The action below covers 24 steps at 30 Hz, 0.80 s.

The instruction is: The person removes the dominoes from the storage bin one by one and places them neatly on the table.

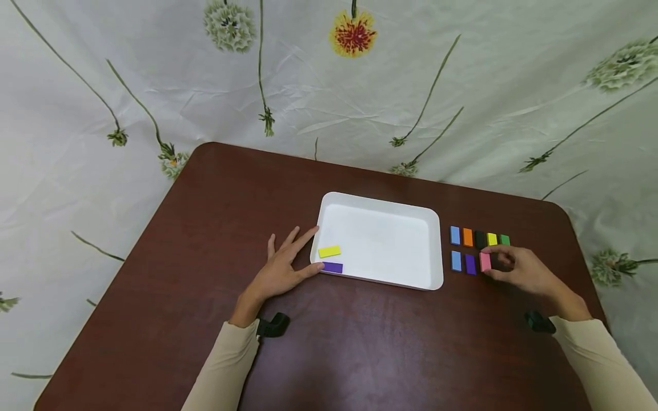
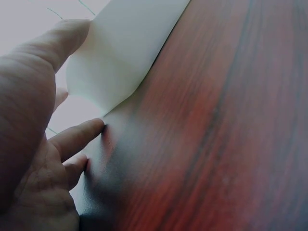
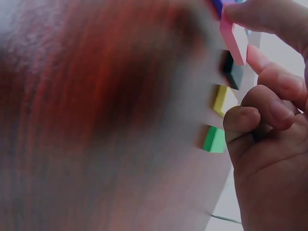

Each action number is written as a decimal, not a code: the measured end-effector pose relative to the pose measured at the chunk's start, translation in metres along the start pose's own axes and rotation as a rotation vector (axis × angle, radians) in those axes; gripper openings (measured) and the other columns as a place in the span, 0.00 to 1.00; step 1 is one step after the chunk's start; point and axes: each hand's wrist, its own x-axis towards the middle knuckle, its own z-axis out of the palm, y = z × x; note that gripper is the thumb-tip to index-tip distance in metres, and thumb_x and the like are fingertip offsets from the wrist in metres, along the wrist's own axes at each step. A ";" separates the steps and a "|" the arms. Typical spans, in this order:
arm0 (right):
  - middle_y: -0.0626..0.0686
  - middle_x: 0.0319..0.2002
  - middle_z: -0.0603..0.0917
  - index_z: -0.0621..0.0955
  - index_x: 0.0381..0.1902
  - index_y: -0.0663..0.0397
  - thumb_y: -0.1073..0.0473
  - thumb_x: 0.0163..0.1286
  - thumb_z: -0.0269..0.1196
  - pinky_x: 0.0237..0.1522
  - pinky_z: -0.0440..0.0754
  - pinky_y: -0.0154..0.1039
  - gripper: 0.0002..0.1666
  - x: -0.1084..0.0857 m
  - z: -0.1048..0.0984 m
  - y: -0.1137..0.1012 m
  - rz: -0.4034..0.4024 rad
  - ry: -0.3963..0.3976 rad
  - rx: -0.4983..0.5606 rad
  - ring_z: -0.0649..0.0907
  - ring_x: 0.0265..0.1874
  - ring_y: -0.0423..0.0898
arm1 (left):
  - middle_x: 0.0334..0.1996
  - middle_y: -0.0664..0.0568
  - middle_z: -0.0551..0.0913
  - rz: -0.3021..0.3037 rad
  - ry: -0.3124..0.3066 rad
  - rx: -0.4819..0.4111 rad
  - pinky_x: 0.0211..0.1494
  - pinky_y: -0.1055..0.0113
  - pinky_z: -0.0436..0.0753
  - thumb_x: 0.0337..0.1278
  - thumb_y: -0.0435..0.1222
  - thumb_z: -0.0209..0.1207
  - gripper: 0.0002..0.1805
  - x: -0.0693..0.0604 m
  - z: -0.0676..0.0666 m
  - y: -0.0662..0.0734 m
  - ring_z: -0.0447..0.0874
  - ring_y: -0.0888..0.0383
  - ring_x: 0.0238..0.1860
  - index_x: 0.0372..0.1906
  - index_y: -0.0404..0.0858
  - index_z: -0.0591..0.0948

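My right hand pinches a pink block by its two ends between thumb and finger; the right wrist view shows the same pink block between the fingertips, other fingers curled. My left hand touches the left end of a white tray, thumb at the near rim and fingers spread along the left side. In the left wrist view the thumb lies on the tray wall. A yellow block and a purple block lie inside the tray at its near left corner.
Right of the tray, blue, orange, black, yellow and green blocks form a back row. Another blue block and a purple block lie in front. A flowered cloth hangs behind the table.
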 end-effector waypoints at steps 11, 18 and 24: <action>0.47 0.24 0.64 0.79 0.55 0.66 0.62 0.63 0.71 0.27 0.62 0.36 0.25 -0.002 0.011 0.008 0.026 0.007 0.032 0.65 0.24 0.37 | 0.76 0.52 0.64 0.003 0.009 0.003 0.73 0.36 0.22 0.62 0.55 0.63 0.45 0.000 0.000 -0.001 0.43 0.47 0.82 0.80 0.60 0.55; 0.48 0.27 0.66 0.79 0.54 0.68 0.63 0.64 0.70 0.28 0.63 0.36 0.24 -0.004 0.014 0.010 0.014 0.042 0.081 0.66 0.27 0.36 | 0.76 0.51 0.65 0.002 0.009 0.007 0.73 0.36 0.22 0.62 0.55 0.64 0.45 0.000 0.000 0.000 0.44 0.47 0.82 0.79 0.61 0.55; 0.48 0.27 0.65 0.79 0.55 0.68 0.64 0.64 0.70 0.28 0.63 0.35 0.23 -0.005 0.017 0.012 -0.003 0.060 0.118 0.66 0.27 0.37 | 0.76 0.52 0.65 0.000 0.005 0.008 0.74 0.36 0.22 0.62 0.55 0.63 0.45 0.000 0.000 0.000 0.43 0.47 0.82 0.79 0.61 0.55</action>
